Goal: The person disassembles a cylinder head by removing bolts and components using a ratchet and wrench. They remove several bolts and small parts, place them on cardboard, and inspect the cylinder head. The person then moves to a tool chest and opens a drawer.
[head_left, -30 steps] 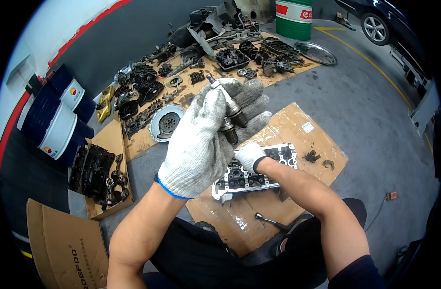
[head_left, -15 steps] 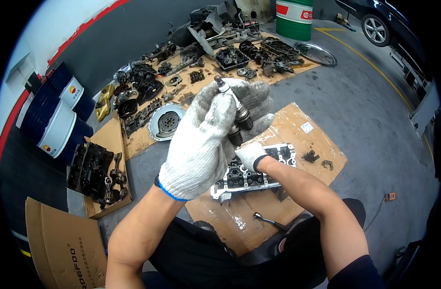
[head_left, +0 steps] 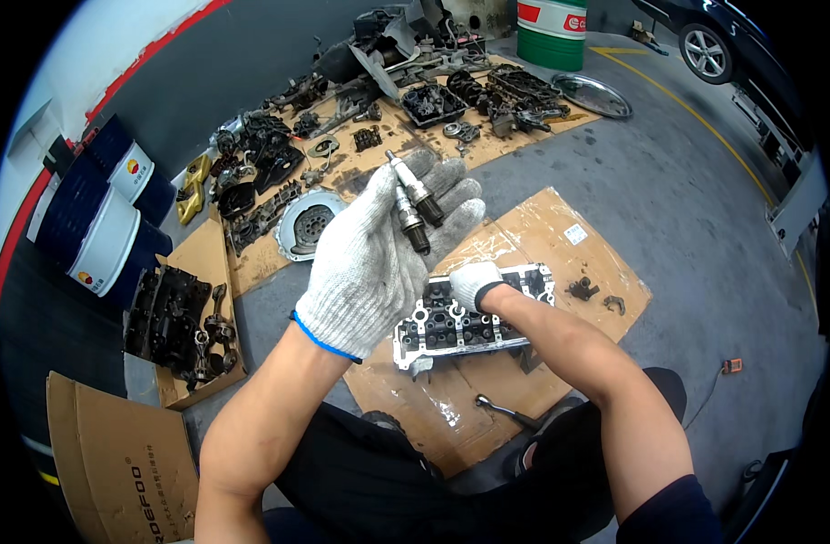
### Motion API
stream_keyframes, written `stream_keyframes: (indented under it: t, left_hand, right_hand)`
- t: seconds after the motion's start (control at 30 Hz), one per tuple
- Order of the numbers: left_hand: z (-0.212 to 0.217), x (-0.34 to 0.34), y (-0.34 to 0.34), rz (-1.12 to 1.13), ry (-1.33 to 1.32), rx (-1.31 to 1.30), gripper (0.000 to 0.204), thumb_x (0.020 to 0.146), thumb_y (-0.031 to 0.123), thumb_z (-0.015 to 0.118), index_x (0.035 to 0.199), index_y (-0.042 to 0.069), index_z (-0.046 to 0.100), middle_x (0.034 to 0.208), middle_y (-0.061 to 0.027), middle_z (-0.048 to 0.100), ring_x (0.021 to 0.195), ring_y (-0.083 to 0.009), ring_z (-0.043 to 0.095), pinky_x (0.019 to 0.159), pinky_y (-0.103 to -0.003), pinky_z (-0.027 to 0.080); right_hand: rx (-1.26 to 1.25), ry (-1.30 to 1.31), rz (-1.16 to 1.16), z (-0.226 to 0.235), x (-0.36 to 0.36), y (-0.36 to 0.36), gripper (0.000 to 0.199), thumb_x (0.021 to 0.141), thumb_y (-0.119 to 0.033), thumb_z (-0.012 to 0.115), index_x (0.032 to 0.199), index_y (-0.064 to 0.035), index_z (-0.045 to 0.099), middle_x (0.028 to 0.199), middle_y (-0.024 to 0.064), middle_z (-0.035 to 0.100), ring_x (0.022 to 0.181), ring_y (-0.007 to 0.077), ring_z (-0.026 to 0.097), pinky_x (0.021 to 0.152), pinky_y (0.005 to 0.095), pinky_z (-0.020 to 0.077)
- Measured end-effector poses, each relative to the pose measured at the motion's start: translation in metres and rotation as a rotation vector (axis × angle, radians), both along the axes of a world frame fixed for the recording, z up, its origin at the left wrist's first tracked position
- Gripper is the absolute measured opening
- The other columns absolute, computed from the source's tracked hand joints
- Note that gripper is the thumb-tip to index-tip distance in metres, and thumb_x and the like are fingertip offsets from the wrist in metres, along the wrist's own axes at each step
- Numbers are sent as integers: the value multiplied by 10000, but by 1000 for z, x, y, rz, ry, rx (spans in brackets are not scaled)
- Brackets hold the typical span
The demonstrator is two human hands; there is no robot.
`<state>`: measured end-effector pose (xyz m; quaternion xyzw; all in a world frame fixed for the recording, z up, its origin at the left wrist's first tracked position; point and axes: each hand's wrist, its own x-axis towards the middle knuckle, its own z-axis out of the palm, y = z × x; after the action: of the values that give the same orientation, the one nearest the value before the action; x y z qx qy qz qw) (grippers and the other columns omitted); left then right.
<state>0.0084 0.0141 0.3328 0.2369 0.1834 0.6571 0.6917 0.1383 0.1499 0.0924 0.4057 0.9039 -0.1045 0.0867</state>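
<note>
Two spark plugs (head_left: 416, 191) with white insulators and dark threaded ends lie side by side across the palm of my left hand (head_left: 356, 263), which wears a white knit glove. The thumb presses on them while the fingers stay fairly straight. Below and to the right, a metal cylinder head (head_left: 465, 347) rests on flattened cardboard. My right hand (head_left: 475, 283), gloved too, is curled at the far side of the cylinder head. Its fingertips are hidden, so whatever it may hold cannot be seen.
On the cardboard (head_left: 573, 272) lie a ratchet (head_left: 508, 412) and small dark metal parts (head_left: 582, 289). Many engine parts cover more cardboard at the back, near a round clutch plate (head_left: 308, 227). Blue drums (head_left: 97, 236) stand left, a green-white drum (head_left: 551, 36) behind, a car (head_left: 750, 45) at right.
My left hand has turned its palm up and opened out its fingers, showing both spark plugs more fully. My right hand stays at the cylinder head, curled, having shifted only slightly.
</note>
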Motion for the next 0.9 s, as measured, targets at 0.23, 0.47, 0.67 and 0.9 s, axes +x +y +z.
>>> stream_keyframes:
  t: [0.23,0.47,0.67,0.9]
  left_hand:
    - [-1,2,0,-73,-17,11,560,1098,410,362,1405,-52,435,1377,-263,537,1283,-386,561,1112,-501,506]
    - [0,1,-3,-50,31,-21,547,1095,407,360,1399,-42,430,1359,-272,534,1258,-387,558,1105,-501,490]
    - [-3,2,-1,-72,16,-22,528,1091,386,396,1399,-39,448,1365,-253,546,1274,-385,564,1099,-491,519]
    - [-13,1,5,-53,65,-63,402,1084,221,454,1394,-33,462,1356,-248,563,1267,-384,576,1074,-478,546]
  right_hand:
    - [154,19,256,-19,-4,6,239,863,-176,630,1047,-85,753,1015,188,750,967,360,723,806,460,562]
    - [-98,-28,-62,15,-10,-5,285,895,-184,586,1077,-77,777,1118,189,743,1043,352,720,875,453,568]
    - [53,-54,162,-5,-4,4,259,875,-159,610,1055,-76,777,1103,179,748,1018,332,726,865,443,569]
    - [-26,-54,28,-1,-4,5,284,863,-213,619,1056,-81,779,1104,186,744,1017,347,723,867,436,569]
